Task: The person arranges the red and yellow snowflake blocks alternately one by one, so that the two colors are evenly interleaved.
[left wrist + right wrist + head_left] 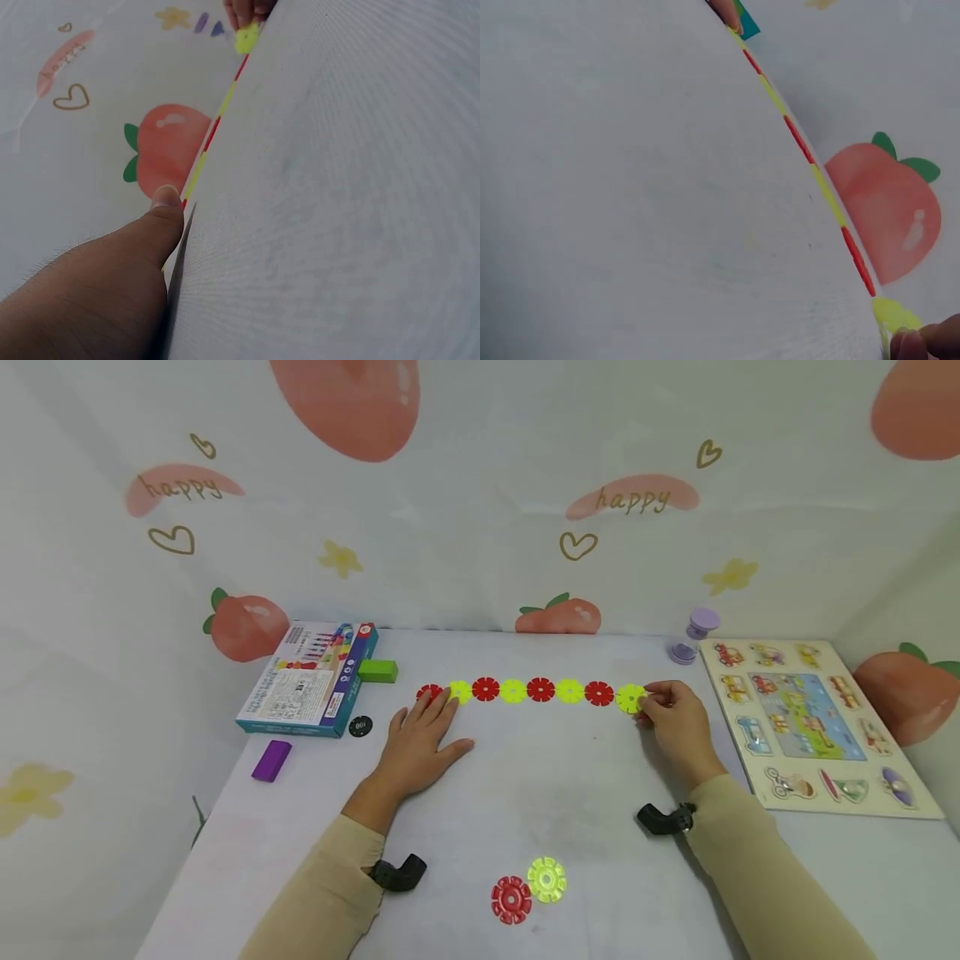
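Note:
A row of alternating red and yellow notched plastic discs lies across the table, among them a red disc (541, 690) at mid-row. My left hand (420, 747) rests with its fingers spread on the row's left end, partly covering a red disc (430, 692) and a yellow disc (460, 692). At the right end, my right hand (678, 722) pinches the edge of a yellow disc (631, 699) between thumb and fingers. That disc is tilted up in the left wrist view, right beside the last red disc (599, 694).
Near the front lie a loose red disc (512, 900) and a loose yellow disc (547, 880). On the left are a boxed set (300, 681), a green block (378, 672), a black chip (361, 727) and a purple block (272, 761). A picture puzzle board (817, 793) and purple hourglass (693, 636) stand right.

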Demonstrator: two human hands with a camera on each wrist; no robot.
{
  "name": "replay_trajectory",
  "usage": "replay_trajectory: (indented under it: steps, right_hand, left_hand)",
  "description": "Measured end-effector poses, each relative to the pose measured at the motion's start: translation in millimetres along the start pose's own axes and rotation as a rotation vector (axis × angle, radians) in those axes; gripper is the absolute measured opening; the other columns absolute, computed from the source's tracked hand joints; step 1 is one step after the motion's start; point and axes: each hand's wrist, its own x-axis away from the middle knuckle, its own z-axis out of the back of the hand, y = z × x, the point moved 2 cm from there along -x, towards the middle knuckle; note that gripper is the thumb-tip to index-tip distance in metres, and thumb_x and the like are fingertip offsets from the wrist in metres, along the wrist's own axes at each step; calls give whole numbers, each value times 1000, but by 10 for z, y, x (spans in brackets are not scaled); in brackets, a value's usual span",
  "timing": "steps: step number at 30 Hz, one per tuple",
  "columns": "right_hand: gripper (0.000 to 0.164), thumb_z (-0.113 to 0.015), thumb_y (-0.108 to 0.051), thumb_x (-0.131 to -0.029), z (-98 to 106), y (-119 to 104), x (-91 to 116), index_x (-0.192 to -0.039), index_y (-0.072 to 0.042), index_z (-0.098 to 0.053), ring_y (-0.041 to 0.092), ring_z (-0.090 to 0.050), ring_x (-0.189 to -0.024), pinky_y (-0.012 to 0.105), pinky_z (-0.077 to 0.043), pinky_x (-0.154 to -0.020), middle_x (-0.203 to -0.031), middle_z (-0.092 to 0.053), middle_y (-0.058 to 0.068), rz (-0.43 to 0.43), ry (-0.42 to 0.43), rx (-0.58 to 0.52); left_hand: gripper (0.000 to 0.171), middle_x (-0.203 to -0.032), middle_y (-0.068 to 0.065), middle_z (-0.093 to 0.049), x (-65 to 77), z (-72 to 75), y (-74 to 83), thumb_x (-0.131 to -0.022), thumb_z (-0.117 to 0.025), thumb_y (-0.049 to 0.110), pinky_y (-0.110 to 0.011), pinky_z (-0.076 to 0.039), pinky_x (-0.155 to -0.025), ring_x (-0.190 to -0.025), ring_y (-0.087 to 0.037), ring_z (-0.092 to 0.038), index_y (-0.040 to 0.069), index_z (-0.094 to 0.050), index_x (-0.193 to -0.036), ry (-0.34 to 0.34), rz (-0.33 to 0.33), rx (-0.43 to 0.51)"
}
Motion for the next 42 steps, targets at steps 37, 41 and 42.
replay_trajectory:
  steps: [37, 41, 42]
  right_hand:
    - [49, -56, -14, -97, -365, -520, 938, -143, -18, -40, 36, -52, -116, 45, -49, -88, -138, -47, 9, 491, -548, -186]
    - [49, -47, -10, -98, -591, -639, 1222, -146, -12, -35, 43, -49, -116, 49, -47, -89, -137, -46, 20, 457, -826, -436]
    - [49, -48, -13, -99, -654, -645, 1282, -146, -12, -35, 42, -49, -116, 50, -46, -90, -136, -46, 20, 437, -874, -459]
  left_hand:
    - [85, -159, 3, -12, -7, -5, 14, -86, -37, 74, -59, -6, -109, -144, -25, -2, 23, -26, -153, -2, 8, 1]
    - [84, -159, 3, -12, -11, -21, 13, -86, -37, 74, -59, -6, -109, -144, -24, -1, 24, -26, -153, -6, 16, -5]
    - [85, -159, 3, -12, -12, -24, 13, -86, -37, 74, -59, -6, -109, -144, -24, -1, 24, -26, -153, -7, 17, -6]
